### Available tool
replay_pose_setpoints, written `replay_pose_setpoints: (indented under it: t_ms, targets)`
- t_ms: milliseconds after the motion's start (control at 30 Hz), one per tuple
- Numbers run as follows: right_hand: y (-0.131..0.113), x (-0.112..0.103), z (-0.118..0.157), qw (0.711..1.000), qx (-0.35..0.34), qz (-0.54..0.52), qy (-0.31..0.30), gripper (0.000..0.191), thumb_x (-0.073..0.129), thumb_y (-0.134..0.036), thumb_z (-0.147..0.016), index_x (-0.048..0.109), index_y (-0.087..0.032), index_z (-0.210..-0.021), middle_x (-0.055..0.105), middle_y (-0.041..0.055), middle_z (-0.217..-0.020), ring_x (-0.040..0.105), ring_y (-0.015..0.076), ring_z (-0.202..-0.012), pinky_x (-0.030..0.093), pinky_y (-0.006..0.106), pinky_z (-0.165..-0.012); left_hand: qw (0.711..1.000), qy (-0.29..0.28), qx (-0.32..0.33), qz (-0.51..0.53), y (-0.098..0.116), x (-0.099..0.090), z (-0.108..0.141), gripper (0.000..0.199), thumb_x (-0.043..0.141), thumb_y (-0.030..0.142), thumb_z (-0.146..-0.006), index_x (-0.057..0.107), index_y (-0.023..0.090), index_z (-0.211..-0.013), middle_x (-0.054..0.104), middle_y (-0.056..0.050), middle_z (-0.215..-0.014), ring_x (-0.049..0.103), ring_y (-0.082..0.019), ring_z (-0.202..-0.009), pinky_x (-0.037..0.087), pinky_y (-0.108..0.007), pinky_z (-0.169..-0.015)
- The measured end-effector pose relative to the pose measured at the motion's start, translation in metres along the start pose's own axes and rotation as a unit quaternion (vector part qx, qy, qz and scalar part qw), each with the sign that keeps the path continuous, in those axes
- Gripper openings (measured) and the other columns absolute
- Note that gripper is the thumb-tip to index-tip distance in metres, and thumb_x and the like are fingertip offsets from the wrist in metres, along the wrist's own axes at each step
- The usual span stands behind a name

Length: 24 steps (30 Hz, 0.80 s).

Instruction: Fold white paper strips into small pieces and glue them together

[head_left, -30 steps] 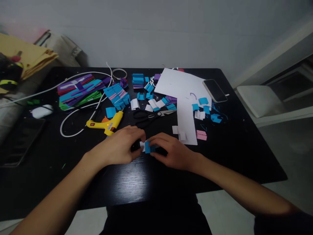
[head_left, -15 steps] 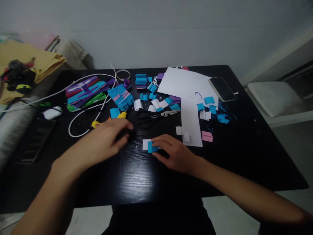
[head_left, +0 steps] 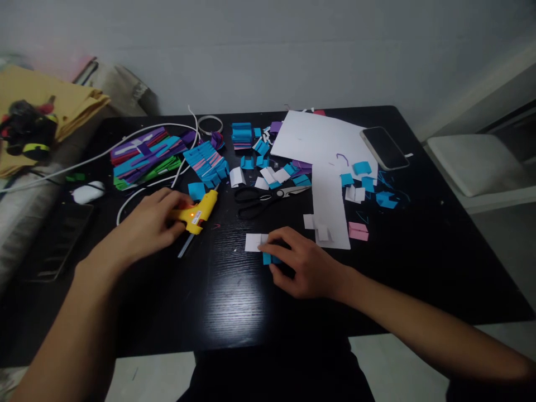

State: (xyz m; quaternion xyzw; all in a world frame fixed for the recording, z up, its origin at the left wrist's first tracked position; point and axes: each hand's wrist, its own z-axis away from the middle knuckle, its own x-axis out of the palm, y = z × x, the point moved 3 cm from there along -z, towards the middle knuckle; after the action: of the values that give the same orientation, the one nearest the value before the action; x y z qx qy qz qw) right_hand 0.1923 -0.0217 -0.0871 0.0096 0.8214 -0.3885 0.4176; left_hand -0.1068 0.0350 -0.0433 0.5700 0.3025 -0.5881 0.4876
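Observation:
My left hand (head_left: 163, 216) is closed round the handle of a yellow glue gun (head_left: 201, 215), whose small orange light is lit. A clear glue stick (head_left: 186, 245) pokes out of its rear, and the nozzle points away from me. Near the middle of the black table (head_left: 234, 301), my right hand (head_left: 293, 259) has its fingers bent over folded paper. A white piece (head_left: 253, 242) sticks out left of the fingertips, and a blue piece (head_left: 268, 258) shows beneath them, partly hidden by the fingers.
Black scissors (head_left: 259, 201) lie beyond my hands. Blue, white and pink (head_left: 358, 231) folded papers are scattered about, with white sheets (head_left: 322, 139) and a phone (head_left: 384, 148) at the back right. Strip bundles (head_left: 146, 156) and a white cable (head_left: 84, 163) lie on the left.
My left hand has moved left and closed on the glue gun, which is now turned more into view. My right hand has shifted slightly right, and the blue piece now sits lower beside the white one.

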Motion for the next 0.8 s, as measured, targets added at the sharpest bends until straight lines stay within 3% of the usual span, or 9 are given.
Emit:
replay_pose_setpoints:
  t_ms: [133,267,400,533,800]
  targets:
    - [-0.001,0.002,0.001,0.999,-0.017,0.028,-0.022,0.039,0.056,-0.013,-0.091,0.062,-0.01,-0.129,0.06,0.0185,-0.116,0.06,0.0288,-0.111,0.062,0.047,-0.09,0.995,0.072,-0.026,0.065,-0.003,-0.008,0.012,0.026,0.057,0.033,-0.092,0.055,0.019,-0.114,0.061,-0.003,-0.104,0.057,-0.018,-0.087,0.046,-0.028,-0.079]
    - [-0.001,0.004,0.001,0.998,-0.022,0.046,-0.034,0.037,0.056,-0.012,-0.09,0.063,-0.006,-0.126,0.059,0.0207,-0.115,0.059,0.0311,-0.113,0.062,0.049,-0.091,0.979,0.121,0.02,0.162,0.013,-0.008,0.017,0.018,0.056,0.037,-0.097,0.058,0.02,-0.101,0.063,-0.002,-0.099,0.058,-0.017,-0.084,0.045,-0.028,-0.076]
    - [-0.001,0.005,0.001,0.997,-0.02,0.056,-0.044,0.037,0.056,-0.013,-0.091,0.063,-0.008,-0.127,0.059,0.0208,-0.118,0.059,0.0322,-0.115,0.062,0.051,-0.092,0.972,0.051,0.105,0.203,0.032,0.003,0.013,0.013,0.054,0.031,-0.099,0.06,0.021,-0.093,0.066,-0.005,-0.102,0.063,-0.02,-0.089,0.05,-0.031,-0.079]
    - [-0.002,0.005,0.001,0.997,-0.02,0.055,-0.052,0.037,0.055,-0.012,-0.092,0.062,-0.007,-0.128,0.061,0.0215,-0.121,0.058,0.033,-0.119,0.061,0.053,-0.097,0.967,-0.002,0.125,0.224,0.037,0.014,0.008,0.014,0.055,0.031,-0.098,0.062,0.021,-0.091,0.067,-0.005,-0.1,0.064,-0.02,-0.086,0.052,-0.031,-0.076]
    - [-0.002,0.003,0.0,0.997,-0.017,0.054,-0.051,0.035,0.055,-0.011,-0.093,0.065,-0.005,-0.126,0.064,0.0213,-0.122,0.059,0.0327,-0.119,0.061,0.052,-0.098,0.97,-0.017,0.136,0.198,0.041,0.022,0.005,0.025,0.056,0.034,-0.1,0.057,0.019,-0.081,0.059,-0.001,-0.083,0.058,-0.014,-0.067,0.047,-0.026,-0.062]
